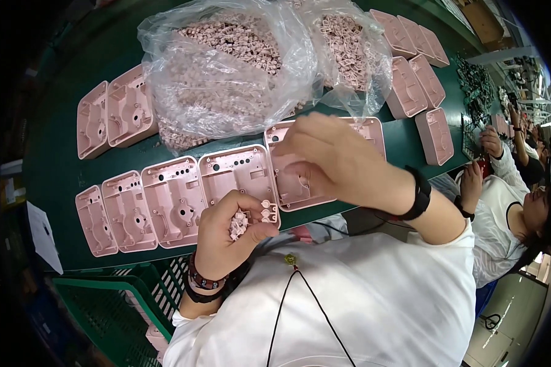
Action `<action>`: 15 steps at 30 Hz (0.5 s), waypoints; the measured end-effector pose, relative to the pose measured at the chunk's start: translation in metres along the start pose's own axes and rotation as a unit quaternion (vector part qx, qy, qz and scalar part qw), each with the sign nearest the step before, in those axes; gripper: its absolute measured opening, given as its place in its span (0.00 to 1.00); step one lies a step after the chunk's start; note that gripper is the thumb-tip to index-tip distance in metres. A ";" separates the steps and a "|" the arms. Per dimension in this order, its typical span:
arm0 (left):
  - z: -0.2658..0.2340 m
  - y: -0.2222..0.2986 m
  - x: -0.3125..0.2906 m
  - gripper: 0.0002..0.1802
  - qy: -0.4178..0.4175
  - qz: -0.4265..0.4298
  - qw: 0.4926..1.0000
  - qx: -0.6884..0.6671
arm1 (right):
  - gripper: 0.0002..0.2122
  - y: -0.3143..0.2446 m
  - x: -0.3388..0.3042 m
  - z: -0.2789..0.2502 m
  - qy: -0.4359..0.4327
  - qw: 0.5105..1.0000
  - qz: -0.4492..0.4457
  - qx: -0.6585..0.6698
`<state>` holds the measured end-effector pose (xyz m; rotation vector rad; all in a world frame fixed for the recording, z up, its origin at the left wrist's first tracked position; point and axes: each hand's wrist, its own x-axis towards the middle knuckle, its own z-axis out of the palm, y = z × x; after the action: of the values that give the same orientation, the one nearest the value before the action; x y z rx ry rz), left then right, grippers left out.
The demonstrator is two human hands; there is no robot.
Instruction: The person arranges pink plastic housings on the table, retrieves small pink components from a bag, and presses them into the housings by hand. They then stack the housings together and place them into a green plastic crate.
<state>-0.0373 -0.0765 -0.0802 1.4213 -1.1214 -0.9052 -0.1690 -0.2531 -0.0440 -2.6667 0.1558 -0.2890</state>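
Cupped around a small clutch of pale pink moulded plastic parts [239, 225], the left hand [219, 237]; between its thumb and fingertips, a flat, notched pale pink plastic piece [269, 213], just in front of the nearest housings. At the left wrist, dark beaded bracelets [206, 282]. Off to the right and higher, palm down with fingers curled and blurred, the right hand [337, 158], over a shallow pale pink plastic housing with rounded corners [294, 192], partly covered by it; impossible to tell whether gripping anything. Around the right wrist, a black band [420, 193].

Left of that housing, side by side along the near edge of a dark green table [52, 168], four more pink housings [173, 205], hollow side up, with round holes and moulded ribs inside. Beyond the row, a large clear plastic bag [226, 79] heaped with small pink parts, and to its right a smaller clear bag [348, 58] of similar parts. Left of the large bag, two further pink housings [128, 110]; at the far right, another group of pink housings [434, 137].

Below left, a green slatted plastic crate [92, 282] with pink pieces inside. To the right, a co-worker in a white top [496, 244].
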 end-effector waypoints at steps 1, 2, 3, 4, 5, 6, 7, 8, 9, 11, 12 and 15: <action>0.001 -0.001 0.000 0.15 0.007 -0.005 1.000 -0.002 | 0.12 -0.008 -0.002 0.003 0.025 0.994 -0.002 0.108; 0.001 -0.002 0.001 0.13 0.005 -0.001 1.000 -0.018 | 0.12 -0.015 -0.004 0.007 0.020 0.993 -0.004 0.113; 0.001 -0.002 0.002 0.12 0.004 0.001 0.999 -0.033 | 0.13 -0.022 -0.007 0.012 0.036 0.986 0.006 0.160; 0.001 -0.002 0.002 0.11 0.004 0.004 0.999 -0.049 | 0.13 -0.027 -0.010 0.017 0.050 0.977 0.017 0.208; 0.001 -0.001 0.002 0.11 0.007 -0.001 0.999 -0.047 | 0.14 -0.029 -0.010 0.021 0.067 0.964 0.029 0.254; 0.001 0.001 0.003 0.10 0.010 -0.012 0.998 -0.062 | 0.14 -0.030 -0.009 0.023 0.064 0.963 0.027 0.259; 0.002 0.004 0.003 0.09 0.012 -0.024 0.997 -0.077 | 0.14 -0.031 -0.009 0.024 0.083 0.964 0.011 0.251; 0.001 0.006 0.003 0.09 0.014 -0.035 0.995 -0.092 | 0.14 -0.032 -0.008 0.025 0.103 0.965 -0.005 0.242; 0.001 0.008 0.002 0.09 0.017 -0.039 0.995 -0.091 | 0.14 -0.034 -0.007 0.026 0.123 0.964 -0.021 0.233; 0.001 0.010 0.002 0.10 0.059 -0.084 0.985 -0.135 | 0.14 -0.038 -0.007 0.027 0.115 0.971 -0.035 0.206; 0.000 0.010 0.001 0.12 0.080 -0.106 0.979 -0.157 | 0.14 -0.040 -0.006 0.027 0.109 0.977 -0.049 0.175; -0.004 0.004 -0.001 0.13 0.063 -0.084 0.979 -0.174 | 0.13 -0.043 -0.005 0.034 0.106 0.978 -0.052 0.171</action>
<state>-0.0348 -0.0741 -0.0763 1.2741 -0.7150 -1.0582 -0.1635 -0.1994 -0.0550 -2.3026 0.0273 -0.5805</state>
